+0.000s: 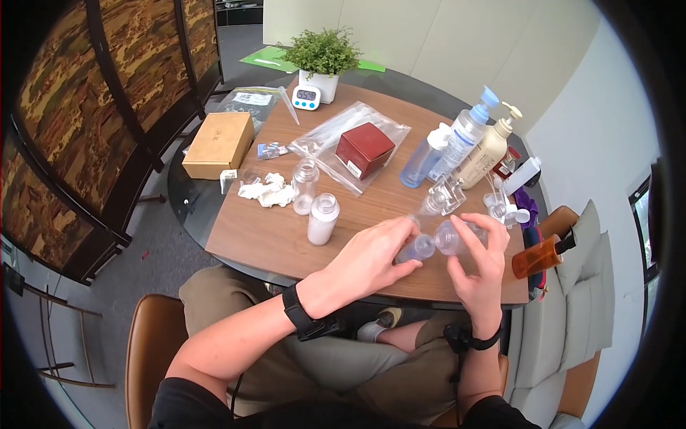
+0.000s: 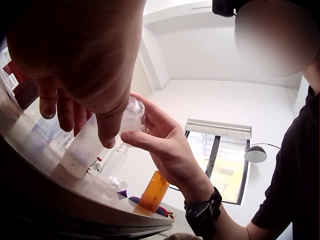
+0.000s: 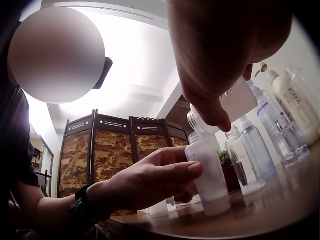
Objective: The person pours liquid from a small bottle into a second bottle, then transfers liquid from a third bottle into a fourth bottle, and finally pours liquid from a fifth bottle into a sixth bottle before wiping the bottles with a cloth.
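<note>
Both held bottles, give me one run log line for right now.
left hand: grips standing bottle | right hand: holds tipped bottle | mouths: close together | flow: cannot tell

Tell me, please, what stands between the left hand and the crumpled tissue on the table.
In the head view, a milky bottle and a clearer bottle, both uncapped, stand between the left hand and the crumpled tissue.

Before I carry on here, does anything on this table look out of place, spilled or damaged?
I see no spill or damage. The one untidy spot is the crumpled white tissue on the table, beside the uncapped clear bottle. The amber bottle stands close to the table's edge, where it could get knocked.
</note>
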`<state>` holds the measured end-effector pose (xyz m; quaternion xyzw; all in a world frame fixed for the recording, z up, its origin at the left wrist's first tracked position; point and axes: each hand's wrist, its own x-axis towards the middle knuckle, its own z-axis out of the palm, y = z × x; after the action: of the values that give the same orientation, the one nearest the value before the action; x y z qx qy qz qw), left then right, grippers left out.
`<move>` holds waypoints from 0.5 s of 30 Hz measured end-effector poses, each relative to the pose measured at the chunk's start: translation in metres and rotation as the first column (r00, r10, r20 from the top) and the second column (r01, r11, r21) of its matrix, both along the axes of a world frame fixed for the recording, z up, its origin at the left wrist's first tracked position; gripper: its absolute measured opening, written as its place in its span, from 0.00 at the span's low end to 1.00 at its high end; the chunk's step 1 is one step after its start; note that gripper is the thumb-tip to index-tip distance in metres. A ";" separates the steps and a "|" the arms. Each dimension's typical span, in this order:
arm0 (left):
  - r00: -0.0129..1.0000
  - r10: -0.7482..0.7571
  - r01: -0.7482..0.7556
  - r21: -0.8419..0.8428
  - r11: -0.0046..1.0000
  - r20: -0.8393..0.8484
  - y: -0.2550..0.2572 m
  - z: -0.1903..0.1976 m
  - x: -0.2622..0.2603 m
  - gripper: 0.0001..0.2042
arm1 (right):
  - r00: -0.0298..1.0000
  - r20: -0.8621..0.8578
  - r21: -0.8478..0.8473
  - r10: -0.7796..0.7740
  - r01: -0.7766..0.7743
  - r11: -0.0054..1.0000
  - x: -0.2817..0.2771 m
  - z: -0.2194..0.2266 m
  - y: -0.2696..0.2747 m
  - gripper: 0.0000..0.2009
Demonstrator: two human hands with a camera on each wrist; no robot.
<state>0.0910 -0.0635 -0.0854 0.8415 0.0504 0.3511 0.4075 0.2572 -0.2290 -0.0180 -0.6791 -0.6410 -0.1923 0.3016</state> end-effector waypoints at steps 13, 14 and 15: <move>1.000 -0.010 0.010 0.023 1.000 0.004 0.000 0.001 -0.002 0.20 | 0.999 0.042 -0.024 -0.028 0.029 0.999 -0.002 0.003 -0.003 0.32; 1.000 -0.009 0.009 0.022 1.000 0.004 0.000 0.002 -0.002 0.20 | 0.998 0.048 -0.028 -0.029 0.031 0.999 -0.002 0.003 -0.003 0.32; 1.000 -0.010 0.010 0.022 1.000 0.003 0.000 0.002 -0.002 0.20 | 0.998 0.055 -0.031 -0.031 0.033 0.999 -0.001 0.003 -0.003 0.32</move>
<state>0.0891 -0.0634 -0.0834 0.8457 0.0417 0.3508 0.4000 0.2557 -0.2318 -0.0145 -0.6885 -0.6410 -0.2052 0.2700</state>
